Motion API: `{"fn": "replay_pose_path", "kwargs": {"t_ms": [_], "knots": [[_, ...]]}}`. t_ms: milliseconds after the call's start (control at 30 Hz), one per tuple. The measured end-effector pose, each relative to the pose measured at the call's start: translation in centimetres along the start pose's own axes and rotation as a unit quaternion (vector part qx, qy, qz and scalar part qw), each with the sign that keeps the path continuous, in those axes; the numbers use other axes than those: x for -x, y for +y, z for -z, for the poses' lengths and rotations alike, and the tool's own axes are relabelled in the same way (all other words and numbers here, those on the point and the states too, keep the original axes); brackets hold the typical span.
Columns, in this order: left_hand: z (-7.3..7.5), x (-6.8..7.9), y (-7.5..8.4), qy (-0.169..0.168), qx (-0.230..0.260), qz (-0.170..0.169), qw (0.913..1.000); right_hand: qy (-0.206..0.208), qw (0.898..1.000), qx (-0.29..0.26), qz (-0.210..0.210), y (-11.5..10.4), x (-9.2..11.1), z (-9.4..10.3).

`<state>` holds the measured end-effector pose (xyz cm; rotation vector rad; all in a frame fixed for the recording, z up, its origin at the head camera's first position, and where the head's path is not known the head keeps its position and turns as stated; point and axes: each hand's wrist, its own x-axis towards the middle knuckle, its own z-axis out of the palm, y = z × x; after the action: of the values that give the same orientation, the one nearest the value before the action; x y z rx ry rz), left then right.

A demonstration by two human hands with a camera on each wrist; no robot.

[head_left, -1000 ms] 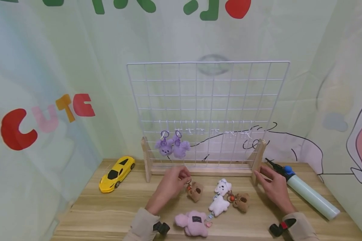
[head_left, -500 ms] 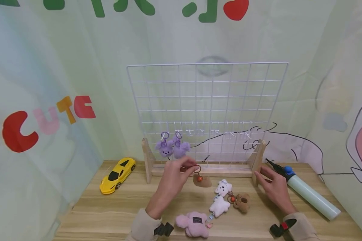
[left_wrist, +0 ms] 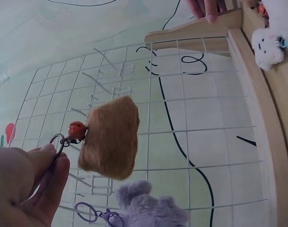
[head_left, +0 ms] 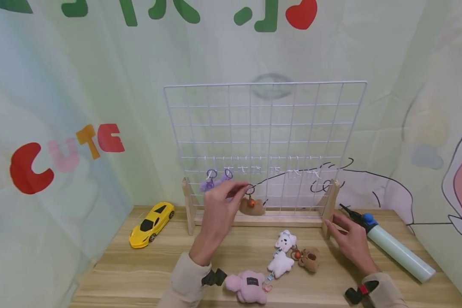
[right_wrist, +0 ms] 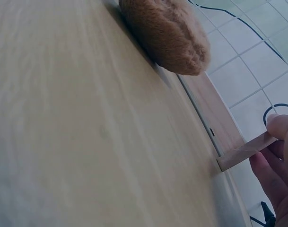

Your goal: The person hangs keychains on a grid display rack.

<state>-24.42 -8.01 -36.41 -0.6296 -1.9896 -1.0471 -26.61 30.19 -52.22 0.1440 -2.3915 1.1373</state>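
Note:
My left hand [head_left: 220, 205] pinches the metal ring [left_wrist: 57, 143] of a brown plush keychain [left_wrist: 111, 137] between thumb and fingers. An orange-red bell [left_wrist: 77, 130] hangs beside the ring, and the plush dangles in front of the white wire grid rack [head_left: 269, 124]. Behind this hand, partly hidden, purple plush keychains [left_wrist: 148, 208] hang from hooks at the left. White hooks [head_left: 275, 169] run along the grid to the right. With thumb and fingers my right hand [head_left: 350, 241] grips the rack's right wooden foot [right_wrist: 245, 150].
On the wooden table [head_left: 138, 273] lie a white plush keychain [head_left: 280, 263], another brown plush keychain [head_left: 309, 259] and a pink plush keychain [head_left: 250, 291]. A yellow toy car [head_left: 152, 226] stands at the left. A pale green cylinder with a black nozzle [head_left: 400, 252] lies at the right.
My left hand has lifted the brown plush keychain off the table and raised it up to the grid, just below the hooks. My right hand has stayed on the wooden foot.

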Motion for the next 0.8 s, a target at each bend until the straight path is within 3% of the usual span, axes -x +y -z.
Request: {"fn": "replay_pose_path", "kwargs": {"t_ms": [200,433,800], "knots": [[-0.2,-1.3,-0.2,0.024,-0.015,0.013,0.9995,-0.008,1.0,-0.006,-0.007,0.1,0.0,0.0],[-0.2,-1.8,-0.6,0.044,-0.05,0.021,0.9976,-0.004,1.0,-0.009,0.004,0.2,0.0,-0.1],[-0.8,-2.2,-0.8,0.057,-0.139,-0.006,0.9887,0.001,1.0,-0.005,0.004,0.1,-0.1,-0.1]]}}
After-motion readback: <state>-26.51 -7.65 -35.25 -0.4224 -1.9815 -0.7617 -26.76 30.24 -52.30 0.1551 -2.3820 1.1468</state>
